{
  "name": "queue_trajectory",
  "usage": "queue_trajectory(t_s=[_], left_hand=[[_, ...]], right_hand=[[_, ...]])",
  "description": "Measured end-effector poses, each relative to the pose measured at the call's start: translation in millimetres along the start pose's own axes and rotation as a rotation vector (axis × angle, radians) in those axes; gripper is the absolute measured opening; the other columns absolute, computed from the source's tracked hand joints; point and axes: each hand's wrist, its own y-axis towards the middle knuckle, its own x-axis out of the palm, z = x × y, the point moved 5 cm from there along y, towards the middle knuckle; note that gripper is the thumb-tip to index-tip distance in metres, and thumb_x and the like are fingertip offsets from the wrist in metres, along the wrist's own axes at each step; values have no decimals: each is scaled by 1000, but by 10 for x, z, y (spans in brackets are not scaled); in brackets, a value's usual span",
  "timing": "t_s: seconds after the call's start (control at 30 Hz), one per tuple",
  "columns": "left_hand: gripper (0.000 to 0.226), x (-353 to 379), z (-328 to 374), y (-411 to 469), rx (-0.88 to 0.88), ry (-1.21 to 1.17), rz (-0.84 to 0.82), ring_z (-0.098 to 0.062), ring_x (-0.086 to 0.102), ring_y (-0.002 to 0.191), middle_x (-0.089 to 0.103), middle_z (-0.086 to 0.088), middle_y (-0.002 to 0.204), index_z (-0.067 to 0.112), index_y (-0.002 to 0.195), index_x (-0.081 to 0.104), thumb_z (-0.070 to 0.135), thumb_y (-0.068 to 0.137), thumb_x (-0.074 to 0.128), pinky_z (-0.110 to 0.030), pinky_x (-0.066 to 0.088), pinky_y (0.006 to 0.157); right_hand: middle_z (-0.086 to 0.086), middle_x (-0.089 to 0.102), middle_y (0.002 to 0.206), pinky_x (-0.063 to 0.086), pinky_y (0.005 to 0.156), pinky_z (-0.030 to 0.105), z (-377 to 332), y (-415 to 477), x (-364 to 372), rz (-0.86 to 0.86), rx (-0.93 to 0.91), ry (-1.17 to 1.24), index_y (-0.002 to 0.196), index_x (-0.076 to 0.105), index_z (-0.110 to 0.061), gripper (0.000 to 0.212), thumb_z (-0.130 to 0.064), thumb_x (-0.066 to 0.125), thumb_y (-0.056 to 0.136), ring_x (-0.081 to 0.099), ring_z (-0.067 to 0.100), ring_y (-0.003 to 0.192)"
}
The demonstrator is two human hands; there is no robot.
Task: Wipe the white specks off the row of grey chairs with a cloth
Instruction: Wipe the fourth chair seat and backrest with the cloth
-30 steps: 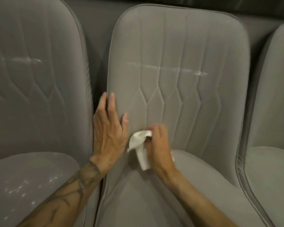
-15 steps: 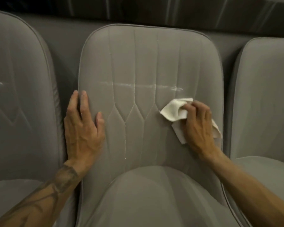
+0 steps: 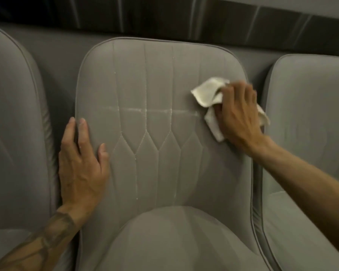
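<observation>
The middle grey chair (image 3: 160, 79) faces me, its quilted backrest crossed by a thin line of white specks (image 3: 145, 110). My right hand (image 3: 237, 116) grips a crumpled white cloth (image 3: 207, 92) and presses it on the backrest's upper right, just at the right end of that line. My left hand (image 3: 80, 163) lies flat with straight fingers on the backrest's left edge. Part of the cloth is hidden under my right hand.
A second grey chair (image 3: 16, 114) stands close on the left and a third (image 3: 309, 106) close on the right, with narrow gaps between them. The middle chair's seat cushion (image 3: 174, 241) is below. A dark wall panel (image 3: 164, 18) runs behind the row.
My right hand has carried the cloth from the backrest's lower middle up and to the right edge. The view has pulled back and up. My left hand has stayed on the left edge.
</observation>
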Motion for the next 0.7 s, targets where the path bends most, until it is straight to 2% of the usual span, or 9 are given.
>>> queue_trajectory(t_s=[0.1,0.17,0.3,0.47,0.6,0.7], left_hand=[[61,8,1,8,7,6,10,-46,37,143,29,-28,160,2,161,24,30,109,40,-55,39,113],[61,13,-3,7,9,10,11,-46,37,143,29,-28,160,3,162,23,30,109,40,-55,38,113],[61,12,-1,11,13,1,9,-47,37,142,30,-30,159,1,161,24,27,109,41,-54,38,113],[62,9,3,12,13,-11,5,-46,36,143,28,-29,160,1,161,23,27,108,42,-52,37,114],[61,12,5,4,18,-4,5,-47,37,142,29,-30,159,0,161,24,26,108,42,-55,39,113],[61,12,12,4,16,1,-5,-48,37,143,29,-31,160,0,161,23,26,109,42,-54,38,114]], right_hand=[[20,50,114,34,82,43,147,582,15,56,153,27,111,50,-6,23,-25,40,102,46,36,97],[19,51,112,35,82,45,88,528,15,87,251,37,109,51,-6,25,-27,43,100,46,34,97],[16,50,102,35,79,45,-145,-118,-14,-20,100,65,100,48,-7,27,-34,48,97,44,32,89],[14,49,105,32,81,41,-48,436,16,-18,146,18,99,49,-9,49,-55,32,102,44,30,93],[16,55,108,34,83,43,-59,401,35,95,198,-17,100,55,-6,31,-32,38,103,49,36,98],[10,57,108,30,86,36,-48,433,-11,174,247,54,113,57,-13,26,-30,41,104,49,30,99]])
